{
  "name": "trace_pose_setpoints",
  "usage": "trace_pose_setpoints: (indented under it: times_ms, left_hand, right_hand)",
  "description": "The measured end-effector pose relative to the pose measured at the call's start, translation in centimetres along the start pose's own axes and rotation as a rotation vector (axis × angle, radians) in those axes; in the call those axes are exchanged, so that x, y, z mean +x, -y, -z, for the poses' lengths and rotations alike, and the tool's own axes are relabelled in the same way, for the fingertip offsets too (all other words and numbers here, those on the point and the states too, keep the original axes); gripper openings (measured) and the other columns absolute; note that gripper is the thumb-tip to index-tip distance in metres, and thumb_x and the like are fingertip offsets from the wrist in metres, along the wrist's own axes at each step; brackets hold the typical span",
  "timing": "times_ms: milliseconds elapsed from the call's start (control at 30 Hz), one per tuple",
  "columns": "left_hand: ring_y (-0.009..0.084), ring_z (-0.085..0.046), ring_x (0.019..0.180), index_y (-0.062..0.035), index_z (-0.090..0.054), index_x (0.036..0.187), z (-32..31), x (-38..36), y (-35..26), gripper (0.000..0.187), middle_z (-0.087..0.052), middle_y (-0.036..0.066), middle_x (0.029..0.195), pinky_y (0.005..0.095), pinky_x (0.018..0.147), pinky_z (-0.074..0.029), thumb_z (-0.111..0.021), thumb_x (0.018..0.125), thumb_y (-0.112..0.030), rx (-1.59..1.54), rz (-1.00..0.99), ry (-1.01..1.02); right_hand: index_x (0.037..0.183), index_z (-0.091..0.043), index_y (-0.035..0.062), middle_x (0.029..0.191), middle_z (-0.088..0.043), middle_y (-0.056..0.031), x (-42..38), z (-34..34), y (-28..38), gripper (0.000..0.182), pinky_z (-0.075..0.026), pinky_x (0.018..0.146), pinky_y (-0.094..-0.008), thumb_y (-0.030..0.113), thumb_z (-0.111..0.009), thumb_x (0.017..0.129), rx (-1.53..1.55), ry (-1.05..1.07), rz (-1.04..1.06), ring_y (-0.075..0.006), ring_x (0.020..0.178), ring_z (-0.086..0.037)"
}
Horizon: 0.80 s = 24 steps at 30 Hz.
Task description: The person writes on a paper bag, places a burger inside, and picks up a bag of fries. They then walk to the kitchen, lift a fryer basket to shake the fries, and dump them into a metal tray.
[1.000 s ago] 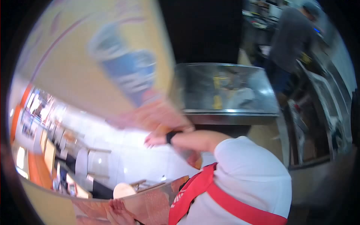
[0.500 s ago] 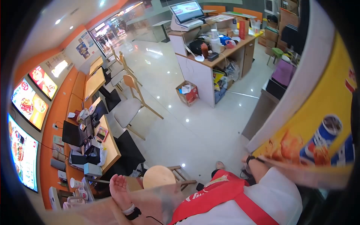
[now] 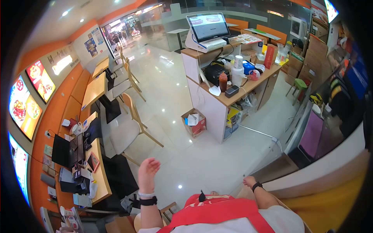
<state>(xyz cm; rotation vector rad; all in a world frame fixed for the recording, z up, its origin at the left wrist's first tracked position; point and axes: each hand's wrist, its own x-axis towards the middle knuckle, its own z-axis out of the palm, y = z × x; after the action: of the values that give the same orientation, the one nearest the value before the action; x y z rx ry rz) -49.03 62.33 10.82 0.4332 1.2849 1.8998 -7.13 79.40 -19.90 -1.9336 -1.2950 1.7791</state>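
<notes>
Head view: a person in a red apron (image 3: 221,213) and white shirt (image 3: 283,217) has both hands out low in the frame. The left hand (image 3: 149,171), left of bottom centre, is raised over the floor (image 3: 182,163), half open with its fingers loosely bent; a pale band (image 3: 146,194) and a black band (image 3: 148,201) circle the wrist. Up and to the left of it in the picture is its nearest thing, a chair (image 3: 126,136) with a pale seat and wooden back, in the left middle of the frame. The right hand (image 3: 250,181), right of bottom centre, has its fingers bent inward, and whether they close on anything cannot be told; it is near the yellow panel (image 3: 330,206) in the lower right corner. At the left, a wooden counter (image 3: 104,182) carries an open laptop (image 3: 64,151) and a phone (image 3: 92,162), with lit menu signs (image 3: 40,80) on the wall beyond. Toward upper centre, another counter (image 3: 210,108) bears a screen (image 3: 210,27) and a sauce bottle (image 3: 223,82), and a red box (image 3: 199,127) with things in it stands on the floor beside its white end panel. A green stool (image 3: 300,83) stands at the upper right, near stacked cardboard (image 3: 314,58)
</notes>
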Motion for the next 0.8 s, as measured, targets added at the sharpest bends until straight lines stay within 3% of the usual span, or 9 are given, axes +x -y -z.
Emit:
trace_pose_setpoints:
  times_ms: [200, 300, 400, 467, 533, 600, 633, 700, 800]
  left_hand:
    - [0.0186, -0.055, 0.080, 0.0005, -0.051, 0.094, -6.8, 10.4, 4.3, 0.030, -0.057, 0.011, 0.085, 0.0289, 0.075, -0.042, -0.040, 0.083, -0.026, 0.083, 0.185, 0.143]
    - [0.0181, -0.055, 0.080, 0.0005, -0.051, 0.094, -9.3, 16.3, 5.9, 0.031, -0.057, 0.011, 0.085, 0.0285, 0.075, -0.042, -0.039, 0.083, -0.026, 0.078, 0.226, 0.212]
    - [0.0186, -0.053, 0.081, 0.0000, -0.050, 0.094, -12.5, 22.3, 7.3, 0.031, -0.056, 0.010, 0.085, 0.0294, 0.076, -0.041, -0.040, 0.082, -0.027, 0.122, 0.245, 0.263]
    - [0.0184, -0.053, 0.080, -0.0001, -0.050, 0.094, -15.5, 25.9, 7.8, 0.031, -0.056, 0.010, 0.085, 0.0292, 0.076, -0.041, -0.040, 0.082, -0.027, 0.128, 0.299, 0.313]
    - [0.0183, -0.053, 0.080, -0.0002, -0.050, 0.094, -18.5, 29.2, 9.1, 0.031, -0.056, 0.010, 0.085, 0.0291, 0.076, -0.041, -0.040, 0.082, -0.027, 0.125, 0.336, 0.364]
    - [0.0181, -0.054, 0.081, -0.0009, -0.050, 0.094, -22.0, 32.3, 10.8, 0.030, -0.056, 0.010, 0.086, 0.0289, 0.077, -0.041, -0.039, 0.082, -0.026, 0.187, 0.429, 0.453]
    - [0.0181, -0.054, 0.081, -0.0009, -0.050, 0.094, -23.9, 33.2, 11.8, 0.030, -0.056, 0.010, 0.086, 0.0289, 0.077, -0.041, -0.039, 0.082, -0.026, 0.199, 0.456, 0.477]
    - [0.0181, -0.054, 0.082, -0.0015, -0.050, 0.095, -28.2, 34.4, 13.8, 0.028, -0.056, 0.010, 0.087, 0.0283, 0.077, -0.041, -0.039, 0.083, -0.025, 0.230, 0.516, 0.614]
    - [0.0176, -0.054, 0.083, -0.0021, -0.050, 0.095, -35.2, 34.9, 16.5, 0.027, -0.056, 0.009, 0.088, 0.0276, 0.076, -0.041, -0.040, 0.083, -0.025, 0.259, 0.618, 0.826]
  right_hand:
    - [0.071, -0.056, 0.0027, 0.066, -0.058, -0.0074, 3.5, 3.4, -1.3, 0.018, -0.038, 0.043, -0.0286, 0.018, -0.047, 0.074, 0.055, -0.036, -0.120, -0.0168, 0.054, -0.055]
    - [0.074, -0.057, 0.0029, 0.072, -0.059, -0.0106, 3.8, 3.6, -1.1, 0.021, -0.042, 0.051, -0.0324, 0.022, -0.048, 0.075, -0.014, 0.022, -0.408, -0.0201, 0.063, -0.057]
    - [0.075, -0.057, 0.0030, 0.076, -0.059, -0.0107, 12.0, 3.8, -12.1, 0.028, -0.043, 0.060, -0.0335, 0.029, -0.048, 0.075, -0.699, 0.154, 0.011, -0.0193, 0.070, -0.057]
    - [0.076, -0.058, 0.0031, 0.078, -0.059, -0.0109, 15.9, 3.2, -17.3, 0.032, -0.044, 0.065, -0.0343, 0.034, -0.048, 0.075, -0.904, 0.114, 0.152, -0.0188, 0.074, -0.057]
    - [0.075, -0.058, 0.0028, 0.080, -0.059, -0.0132, 10.3, 3.9, -3.3, 0.037, -0.044, 0.066, -0.0353, 0.039, -0.050, 0.072, -0.487, 0.285, -0.183, -0.0252, 0.076, -0.057]
    - [0.076, -0.057, 0.0030, 0.078, -0.060, -0.0128, 9.4, 2.4, 5.2, 0.039, -0.045, 0.062, -0.0361, 0.042, -0.050, 0.072, -0.156, 0.174, -0.376, -0.0254, 0.072, -0.058]
    - [0.076, -0.057, 0.0030, 0.078, -0.060, -0.0128, 10.2, 2.4, 4.7, 0.039, -0.045, 0.062, -0.0361, 0.042, -0.050, 0.072, -0.127, 0.164, -0.398, -0.0254, 0.072, -0.058]
    - [0.083, -0.058, 0.0037, 0.076, -0.059, -0.0083, 14.2, 2.0, 3.6, 0.042, -0.045, 0.060, -0.0351, 0.043, -0.047, 0.074, -0.536, 0.225, 0.324, -0.0194, 0.069, -0.057]
    - [0.092, -0.057, 0.0035, 0.079, -0.059, -0.0083, 23.7, 2.4, -5.9, 0.042, -0.045, 0.062, -0.0330, 0.041, -0.048, 0.076, -0.324, 0.213, 0.023, -0.0160, 0.072, -0.056]
